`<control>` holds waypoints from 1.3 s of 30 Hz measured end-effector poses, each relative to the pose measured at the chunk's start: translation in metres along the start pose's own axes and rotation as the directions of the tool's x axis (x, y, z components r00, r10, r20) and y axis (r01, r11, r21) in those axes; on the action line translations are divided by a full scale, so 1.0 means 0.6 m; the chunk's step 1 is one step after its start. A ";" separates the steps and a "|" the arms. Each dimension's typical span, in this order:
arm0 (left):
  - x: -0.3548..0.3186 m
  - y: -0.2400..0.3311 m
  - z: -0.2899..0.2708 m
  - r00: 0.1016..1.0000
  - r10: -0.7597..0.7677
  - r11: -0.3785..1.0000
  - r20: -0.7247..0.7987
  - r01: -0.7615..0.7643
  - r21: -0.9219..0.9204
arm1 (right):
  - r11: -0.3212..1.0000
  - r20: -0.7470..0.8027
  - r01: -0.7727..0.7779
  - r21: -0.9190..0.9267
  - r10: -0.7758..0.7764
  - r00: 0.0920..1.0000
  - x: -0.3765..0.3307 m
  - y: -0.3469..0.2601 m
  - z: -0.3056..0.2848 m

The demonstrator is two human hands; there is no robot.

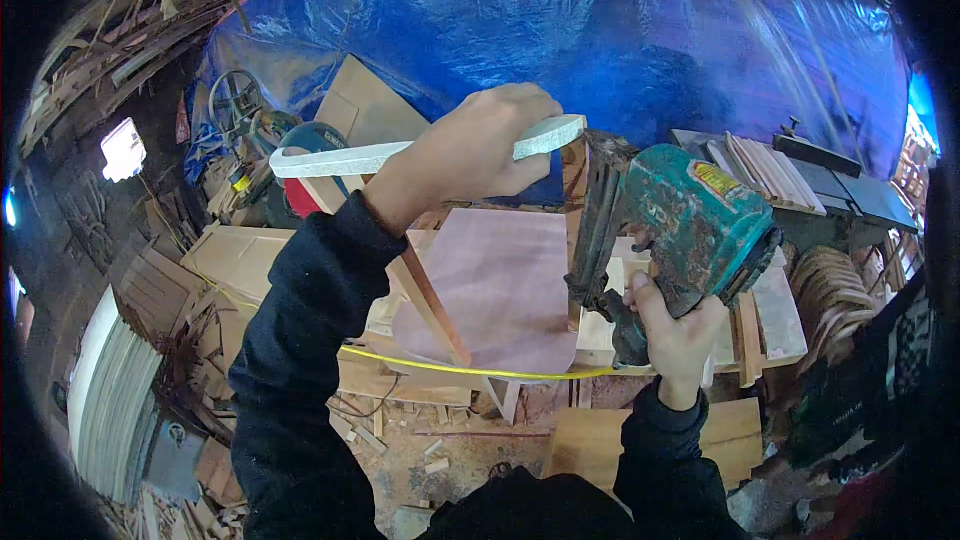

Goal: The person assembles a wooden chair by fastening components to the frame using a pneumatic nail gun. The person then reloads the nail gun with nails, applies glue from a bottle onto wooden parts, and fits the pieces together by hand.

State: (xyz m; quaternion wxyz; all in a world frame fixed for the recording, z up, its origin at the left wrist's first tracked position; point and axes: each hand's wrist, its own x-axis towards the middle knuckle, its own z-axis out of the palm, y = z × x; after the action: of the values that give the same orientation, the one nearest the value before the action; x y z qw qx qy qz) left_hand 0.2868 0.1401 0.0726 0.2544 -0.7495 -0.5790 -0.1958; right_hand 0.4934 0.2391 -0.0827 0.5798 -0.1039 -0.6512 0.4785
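My left hand is closed around a narrow, pale wooden strip, which lies level with one rounded end at the left. Slanting wooden legs run down from under the strip toward the bench. In my right hand is a worn green nail gun, gripped by its handle. The gun's top end sits at the right end of the strip; whether they touch I cannot tell. Below them a thin brownish panel with rounded corners lies on the bench.
A yellow hose runs along the bench's near edge. A blue tarp hangs behind. Wood strips lie at the right beside a dark machine table. Stacked curved pieces stand at the left; wood offcuts litter the floor.
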 end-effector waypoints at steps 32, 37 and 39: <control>0.001 0.000 0.005 0.993 0.117 0.983 -0.019 -0.113 0.147 | 0.977 0.049 -0.146 0.156 0.140 0.989 -0.010 -0.020 0.007; 0.000 0.002 0.000 0.997 0.062 0.992 0.051 -0.068 0.109 | 0.995 -0.026 -0.019 0.102 0.022 0.999 -0.008 -0.013 0.011; 0.000 0.000 -0.001 0.996 0.064 0.994 0.059 -0.069 0.086 | 0.999 0.006 0.020 -0.043 -0.020 1.000 -0.008 -0.011 0.004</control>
State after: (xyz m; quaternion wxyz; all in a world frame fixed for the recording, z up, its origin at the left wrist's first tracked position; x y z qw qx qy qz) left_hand 0.2867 0.1397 0.0730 0.2773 -0.7616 -0.5686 -0.1406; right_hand 0.4957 0.2309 -0.0806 0.5803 -0.1085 -0.6640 0.4588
